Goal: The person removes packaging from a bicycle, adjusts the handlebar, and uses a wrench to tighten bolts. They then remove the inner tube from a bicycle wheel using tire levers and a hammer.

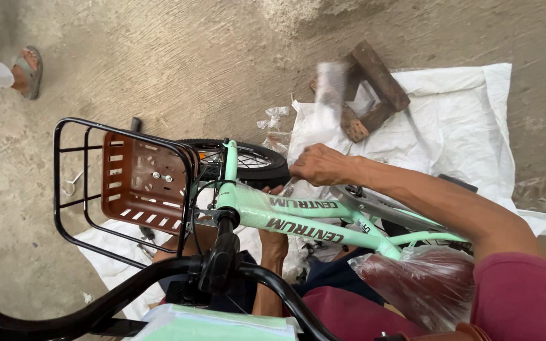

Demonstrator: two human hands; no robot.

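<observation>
The right hand (318, 165) grips blurred plastic wrapping (331, 85) above the green bicycle frame (298, 218). The left hand (274, 243) sits under the frame; its grip cannot be told.

We see clear plastic wrap (257, 211) tight around the mint green bike frame (298, 218); dark letters run along the frame tube as a long label (304, 230), and a second one (303, 204) sits just above it; a crinkly clear plastic bag (421, 284) covers the reddish brown seat (412, 278) at the lower right; a big white sack sheet (456, 132) lies flat on the floor under the bike; torn bits of clear wrap (276, 123) lie near the front wheel; a blurred strip of clear plastic (330, 85) sticks up above the right hand (320, 165); a flat pale green and white packet (210, 322) lies at the bottom edge.
</observation>
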